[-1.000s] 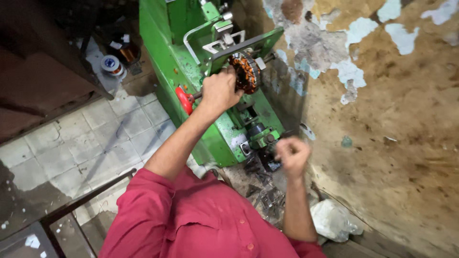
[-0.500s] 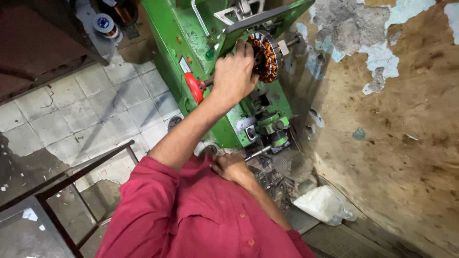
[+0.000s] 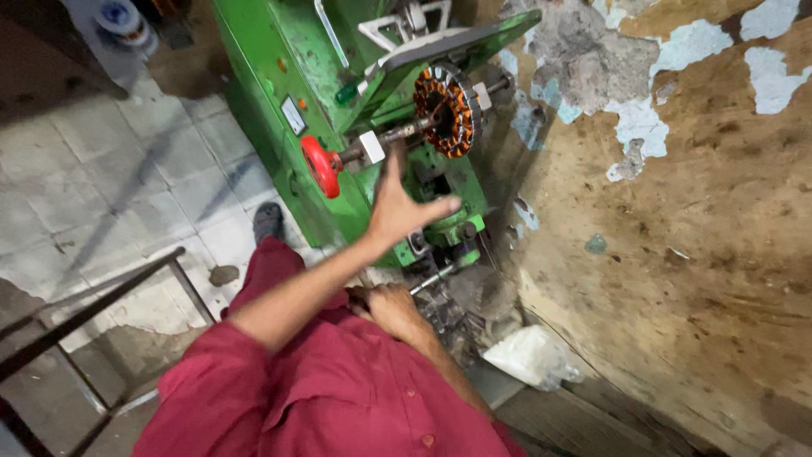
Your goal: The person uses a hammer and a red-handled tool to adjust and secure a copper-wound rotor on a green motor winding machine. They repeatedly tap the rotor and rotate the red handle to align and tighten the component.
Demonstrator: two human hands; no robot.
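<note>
- The left hand (image 3: 397, 207) is released, fingers spread, in the air in front of the green machine (image 3: 279, 93), holding nothing.
- The stator (image 3: 447, 110), a ring wound with copper coils, sits on the machine's shaft just above that hand, not touching it.
- A red knob (image 3: 321, 167) stands left of the hand.
- The right hand (image 3: 391, 306) rests low by the lap, next to a metal rod (image 3: 436, 279); I cannot tell whether it grips.
- A white bag (image 3: 533, 355) lies on the floor by the peeling wall (image 3: 677, 211).

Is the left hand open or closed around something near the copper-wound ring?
Open: the left hand has spread fingers and holds nothing, just below the ring.
</note>
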